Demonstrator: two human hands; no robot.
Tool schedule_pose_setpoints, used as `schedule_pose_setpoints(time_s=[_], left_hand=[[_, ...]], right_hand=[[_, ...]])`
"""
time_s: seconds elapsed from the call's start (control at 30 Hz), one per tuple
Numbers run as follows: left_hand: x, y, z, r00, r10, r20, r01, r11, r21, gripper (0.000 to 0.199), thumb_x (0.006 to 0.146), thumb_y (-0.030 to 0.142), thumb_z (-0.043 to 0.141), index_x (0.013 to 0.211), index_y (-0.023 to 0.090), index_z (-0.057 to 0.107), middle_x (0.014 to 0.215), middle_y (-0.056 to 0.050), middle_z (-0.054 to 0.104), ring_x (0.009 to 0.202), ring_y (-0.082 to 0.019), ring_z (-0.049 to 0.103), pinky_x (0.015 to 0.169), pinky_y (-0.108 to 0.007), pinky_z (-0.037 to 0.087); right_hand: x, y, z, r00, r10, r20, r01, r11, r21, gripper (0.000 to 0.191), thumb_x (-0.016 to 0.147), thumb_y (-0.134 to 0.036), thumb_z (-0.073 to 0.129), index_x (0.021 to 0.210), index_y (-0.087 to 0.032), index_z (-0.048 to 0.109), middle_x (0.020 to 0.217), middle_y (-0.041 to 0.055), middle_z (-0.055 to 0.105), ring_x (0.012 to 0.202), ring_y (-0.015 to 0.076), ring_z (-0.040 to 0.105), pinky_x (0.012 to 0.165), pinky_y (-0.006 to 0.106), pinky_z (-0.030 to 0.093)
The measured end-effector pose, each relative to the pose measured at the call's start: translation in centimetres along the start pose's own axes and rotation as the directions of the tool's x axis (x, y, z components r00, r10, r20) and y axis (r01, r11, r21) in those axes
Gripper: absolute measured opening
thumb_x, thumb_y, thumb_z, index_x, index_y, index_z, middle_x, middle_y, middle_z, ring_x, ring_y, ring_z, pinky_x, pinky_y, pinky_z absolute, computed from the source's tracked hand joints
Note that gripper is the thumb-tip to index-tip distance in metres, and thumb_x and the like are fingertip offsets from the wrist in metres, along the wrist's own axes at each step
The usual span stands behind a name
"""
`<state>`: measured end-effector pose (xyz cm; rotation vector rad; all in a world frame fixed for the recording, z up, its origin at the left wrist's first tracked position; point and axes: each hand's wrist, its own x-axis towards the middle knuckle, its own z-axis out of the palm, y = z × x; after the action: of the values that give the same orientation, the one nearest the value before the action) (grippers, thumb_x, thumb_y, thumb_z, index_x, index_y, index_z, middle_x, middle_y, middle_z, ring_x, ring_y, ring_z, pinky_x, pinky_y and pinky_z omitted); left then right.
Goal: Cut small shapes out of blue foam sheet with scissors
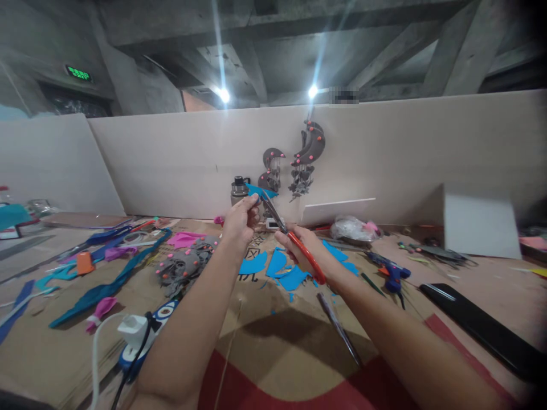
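Observation:
Between the fingertips of my left hand (243, 219) is a small piece of blue felt (261, 191), raised above the table. My right hand (303, 247) grips a pair of scissors (305, 253) by their orange-red handles. The scissor blades point up and to the left and meet the edge of the blue felt; whether they are parted is hard to make out. Below my hands, several blue felt scraps (293, 279) lie on the cardboard (256, 330). A slim pen-like tool (339, 330) lies nearer to me, below my right wrist.
Grey felt pieces with pink dots (188, 265) and a power strip (128, 356) lie left. A blue glue gun (391, 272) and a black case (478, 327) lie right. Behind stand a bottle (239, 191) and a white panel (179, 165) with hanging grey moon ornaments (311, 145).

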<state>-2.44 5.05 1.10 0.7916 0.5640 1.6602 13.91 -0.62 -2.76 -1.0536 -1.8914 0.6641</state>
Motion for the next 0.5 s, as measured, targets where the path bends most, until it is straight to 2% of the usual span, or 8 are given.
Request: schedule_pose_setpoints(time_s=[0.17,0.3,0.5], left_hand=[[-0.1,-0.4,0.2,0.999,-0.002,0.034,0.002,1.000,0.013,0.024,0.062,0.016,0.081,0.068,0.012,0.058,0.061,0.004,0.057,0.044,0.000,0.040,0.040,-0.013,0.025],[-0.6,-0.7,0.7,1.000,-0.008,0.019,0.007,1.000,0.016,0.027,0.062,0.017,0.082,0.065,0.013,0.055,0.060,0.004,0.056,0.043,0.000,0.038,0.039,-0.013,0.024],[-1.8,-1.3,1.7,0.999,0.009,0.050,-0.011,0.999,0.050,0.017,0.066,0.015,0.075,0.064,0.012,0.058,0.058,0.002,0.056,0.043,-0.001,0.037,0.039,-0.014,0.022]], right_hand=[[-0.1,-0.4,-0.2,1.000,-0.017,-0.011,0.017,1.000,-0.005,0.043,0.089,-0.062,0.048,0.076,-0.022,0.046,0.059,-0.0022,0.049,0.051,0.0133,0.047,0.047,0.024,0.035],[-0.1,-0.2,-0.1,0.999,-0.019,-0.028,0.019,1.000,0.001,0.042,0.090,-0.061,0.048,0.074,-0.022,0.045,0.057,-0.0026,0.049,0.050,0.0130,0.046,0.047,0.024,0.034],[0.1,0.1,-0.2,0.999,-0.013,-0.040,0.013,1.000,-0.007,0.040,0.090,-0.059,0.050,0.075,-0.022,0.044,0.055,-0.0036,0.049,0.050,0.0129,0.045,0.048,0.024,0.034]])
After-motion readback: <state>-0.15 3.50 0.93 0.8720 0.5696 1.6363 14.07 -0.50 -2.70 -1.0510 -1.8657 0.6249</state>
